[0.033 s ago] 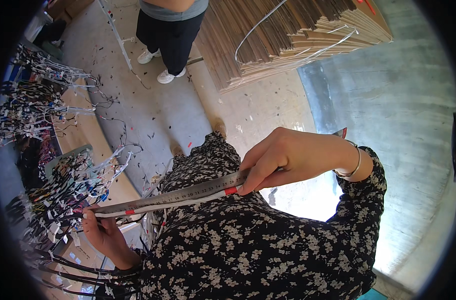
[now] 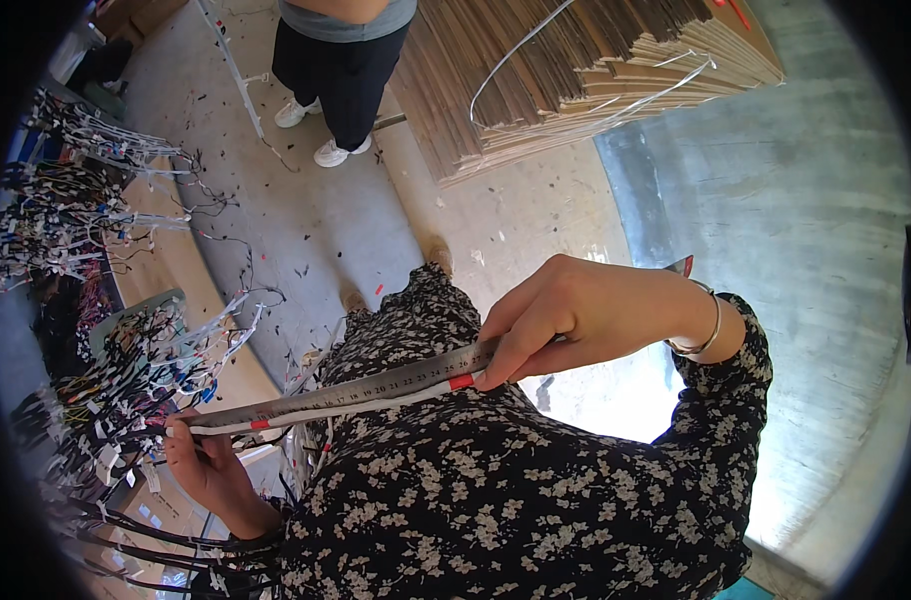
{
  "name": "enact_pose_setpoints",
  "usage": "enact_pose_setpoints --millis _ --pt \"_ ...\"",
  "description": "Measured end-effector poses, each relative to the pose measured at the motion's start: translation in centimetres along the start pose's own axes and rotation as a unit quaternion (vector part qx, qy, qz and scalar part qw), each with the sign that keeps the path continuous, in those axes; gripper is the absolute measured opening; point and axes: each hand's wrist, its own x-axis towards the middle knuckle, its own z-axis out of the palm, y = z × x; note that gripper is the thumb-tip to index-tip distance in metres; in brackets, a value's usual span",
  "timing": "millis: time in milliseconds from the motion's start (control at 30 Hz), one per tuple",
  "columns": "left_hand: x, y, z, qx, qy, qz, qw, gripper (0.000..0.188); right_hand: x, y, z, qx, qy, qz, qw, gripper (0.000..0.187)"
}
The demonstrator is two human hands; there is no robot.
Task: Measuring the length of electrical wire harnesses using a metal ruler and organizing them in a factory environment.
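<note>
A grey steel ruler [image 2: 376,386] stretches across the front of my body, tilted up to the right. Along its lower edge runs a white cable [image 2: 386,403] with a red tape band [image 2: 461,381] near the right and another red band [image 2: 260,424] farther left. My left hand [image 2: 214,478] pinches the left ends of ruler and cable between thumb and fingers. With thumb and fingers closed, my right hand [image 2: 586,312] grips both beside the right-hand band. The ruler's far end [image 2: 684,266] pokes out beyond my right wrist.
Bundles of wires [image 2: 146,380] with white connectors crowd the bench [image 2: 161,255] on the left. Black cables [image 2: 166,540] pass near my left forearm. A stack of flattened cardboard [image 2: 556,80] stands ahead. Another person [image 2: 341,80] stands on the littered floor [image 2: 316,225].
</note>
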Motion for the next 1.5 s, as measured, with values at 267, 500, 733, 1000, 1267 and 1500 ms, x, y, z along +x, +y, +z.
enact_pose_setpoints --millis 267,500,733,1000,1267,1500 --pt "0.0 -0.1 0.4 0.012 0.028 0.007 1.0 0.022 0.0 0.0 -0.1 0.001 -0.001 -0.001 1.0 0.025" --pt "0.1 -0.1 1.0 0.011 0.031 0.009 0.999 0.022 0.0 0.0 -0.3 -0.001 0.0 0.003 1.0 0.025" --pt "0.2 -0.2 1.5 -0.004 0.026 0.028 0.999 0.022 -0.1 0.0 -0.3 -0.004 -0.003 0.012 1.0 0.024" --pt "0.3 -0.1 1.4 0.019 0.024 0.008 0.999 0.024 0.0 -0.1 -0.4 0.005 -0.001 0.007 1.0 0.024" --pt "0.1 0.0 1.9 0.008 0.033 0.012 0.999 0.021 0.0 0.0 -0.5 0.003 -0.001 0.001 1.0 0.023" --pt "0.1 0.1 2.2 0.021 0.042 0.017 0.999 0.02 0.0 0.0 -0.6 0.009 -0.001 0.001 1.0 0.024"
